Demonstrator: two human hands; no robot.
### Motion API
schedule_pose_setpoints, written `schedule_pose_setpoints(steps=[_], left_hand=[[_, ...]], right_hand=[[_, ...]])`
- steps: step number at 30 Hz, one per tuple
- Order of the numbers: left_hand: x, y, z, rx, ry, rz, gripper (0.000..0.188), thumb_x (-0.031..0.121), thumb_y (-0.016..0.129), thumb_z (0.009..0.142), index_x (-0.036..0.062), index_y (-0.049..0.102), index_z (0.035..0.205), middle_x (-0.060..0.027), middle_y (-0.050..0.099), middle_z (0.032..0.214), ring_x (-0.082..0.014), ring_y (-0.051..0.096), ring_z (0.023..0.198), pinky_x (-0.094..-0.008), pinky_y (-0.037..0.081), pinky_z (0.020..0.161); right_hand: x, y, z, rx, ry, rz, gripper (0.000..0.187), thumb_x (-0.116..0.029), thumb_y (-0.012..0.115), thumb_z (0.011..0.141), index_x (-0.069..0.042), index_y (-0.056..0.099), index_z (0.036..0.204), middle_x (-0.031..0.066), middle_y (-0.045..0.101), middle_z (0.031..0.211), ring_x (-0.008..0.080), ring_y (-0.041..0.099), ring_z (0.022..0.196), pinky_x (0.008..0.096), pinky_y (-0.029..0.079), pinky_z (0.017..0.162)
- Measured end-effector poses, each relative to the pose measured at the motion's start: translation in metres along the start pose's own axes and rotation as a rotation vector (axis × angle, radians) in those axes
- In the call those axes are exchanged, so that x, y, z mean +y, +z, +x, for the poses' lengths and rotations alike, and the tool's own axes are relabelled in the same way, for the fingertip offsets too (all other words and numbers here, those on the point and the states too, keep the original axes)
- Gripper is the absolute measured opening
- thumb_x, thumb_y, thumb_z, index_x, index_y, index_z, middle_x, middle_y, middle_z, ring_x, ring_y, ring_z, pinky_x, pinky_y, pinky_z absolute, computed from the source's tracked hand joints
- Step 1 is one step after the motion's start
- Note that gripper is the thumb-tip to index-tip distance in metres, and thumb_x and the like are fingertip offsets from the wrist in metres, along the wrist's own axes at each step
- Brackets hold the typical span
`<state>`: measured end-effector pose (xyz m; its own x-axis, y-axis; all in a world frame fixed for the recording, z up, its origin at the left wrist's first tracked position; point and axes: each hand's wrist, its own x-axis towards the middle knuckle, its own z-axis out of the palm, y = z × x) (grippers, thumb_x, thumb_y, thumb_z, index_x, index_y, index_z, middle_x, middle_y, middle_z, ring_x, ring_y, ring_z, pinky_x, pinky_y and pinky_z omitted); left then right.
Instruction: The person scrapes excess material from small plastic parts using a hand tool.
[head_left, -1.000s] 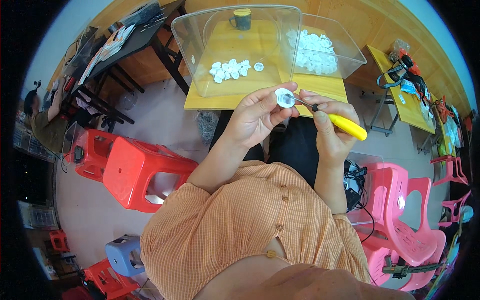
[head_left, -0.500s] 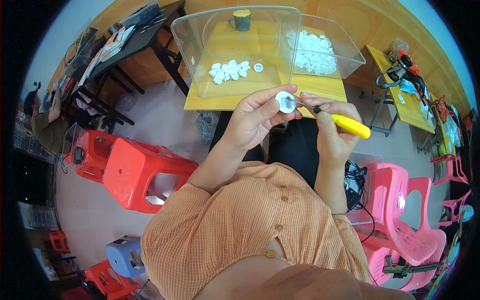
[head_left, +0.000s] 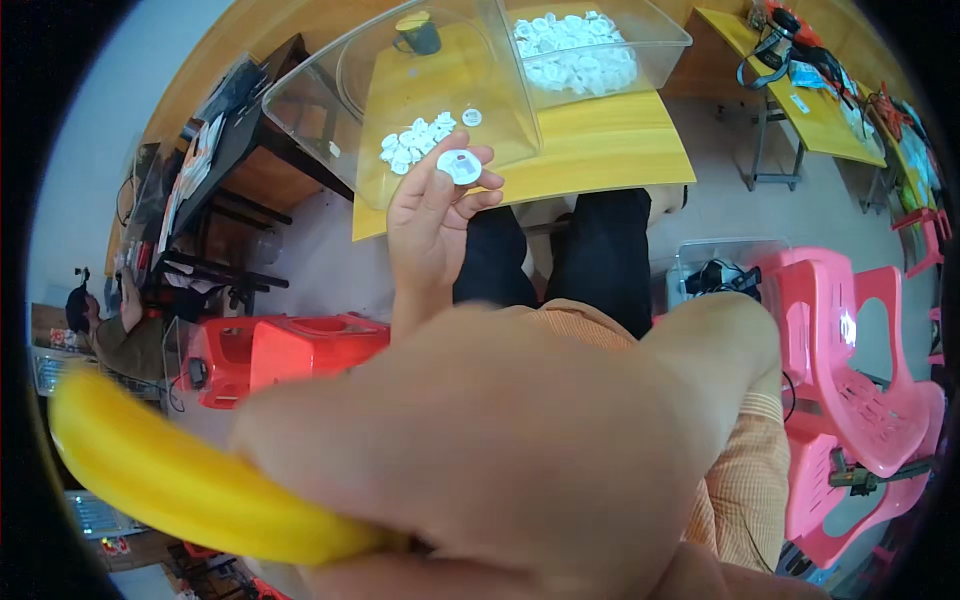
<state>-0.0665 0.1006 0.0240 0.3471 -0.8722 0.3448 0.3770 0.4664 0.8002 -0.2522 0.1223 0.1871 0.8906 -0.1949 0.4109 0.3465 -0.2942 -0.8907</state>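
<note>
Between the thumb and fingers of my left hand (head_left: 428, 215) is a small white round plastic part (head_left: 459, 167), its face turned up, with a greyish patch in the middle. My right hand (head_left: 500, 430) fills the lower middle, very near the camera and blurred. It grips a screwdriver by its yellow handle (head_left: 190, 480), which points to the left. The screwdriver's shaft is hidden by the hand. Just beyond my left hand lies a small pile of white parts (head_left: 415, 145), with one round white part (head_left: 472, 117) beside it.
A yellow table (head_left: 610, 145) bears a clear bin (head_left: 300, 75), a dark mug (head_left: 420, 38) and a second clear bin full of white parts (head_left: 580, 65). Red stools (head_left: 310, 345) stand left, pink chairs (head_left: 870, 400) right. Another person (head_left: 125, 330) is at far left.
My right hand has pulled the screwdriver away from the white part and swung up toward the camera and to the left. My left hand still holds the part, now further left in view. The view has shifted.
</note>
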Motion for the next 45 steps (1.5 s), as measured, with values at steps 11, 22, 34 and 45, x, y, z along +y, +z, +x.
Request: schedule_pose_setpoints(steps=[11,22,34,45], left_hand=[[0.006,-0.015,-0.004,-0.049,0.040,-0.015,0.041,0.016,0.044,0.096,-0.0088,0.041,0.129,-0.0230,0.057,0.115,-0.0253,0.063,0.090,-0.0340,0.054,0.076],[0.026,-0.016,-0.009,-0.069,-0.015,-0.111,0.037,0.014,0.048,0.095,-0.0050,0.045,0.127,-0.0203,0.058,0.113,-0.0214,0.063,0.085,-0.0312,0.054,0.074],[0.037,-0.013,-0.014,-0.253,-0.158,-0.424,0.041,0.017,0.050,0.094,-0.0052,0.044,0.128,-0.0211,0.057,0.114,-0.0217,0.063,0.092,-0.0282,0.054,0.081],[0.024,-0.006,-0.012,-0.155,-0.125,-0.358,0.043,0.014,0.053,0.092,-0.0063,0.043,0.129,-0.0218,0.057,0.115,-0.0242,0.063,0.099,-0.0288,0.052,0.088]], right_hand=[[0.022,0.008,-0.010,-0.034,-0.197,0.222,0.027,-0.027,0.058,0.088,0.000,0.056,0.092,0.0145,0.055,0.063,0.0283,0.057,0.054,0.0343,0.042,0.047],[0.062,0.007,-0.013,-0.049,-0.408,0.191,0.023,-0.009,0.064,0.079,0.002,0.054,0.097,0.0136,0.061,0.081,0.0266,0.062,0.067,0.0358,0.049,0.061],[0.151,-0.020,0.000,0.630,-0.438,0.308,0.019,-0.005,0.067,0.081,-0.002,0.056,0.096,0.0191,0.063,0.098,0.0278,0.061,0.095,0.0394,0.047,0.089],[0.178,-0.016,-0.002,0.777,-0.380,0.236,0.017,-0.005,0.064,0.085,-0.002,0.053,0.098,0.0192,0.061,0.102,0.0288,0.060,0.100,0.0400,0.050,0.088]])
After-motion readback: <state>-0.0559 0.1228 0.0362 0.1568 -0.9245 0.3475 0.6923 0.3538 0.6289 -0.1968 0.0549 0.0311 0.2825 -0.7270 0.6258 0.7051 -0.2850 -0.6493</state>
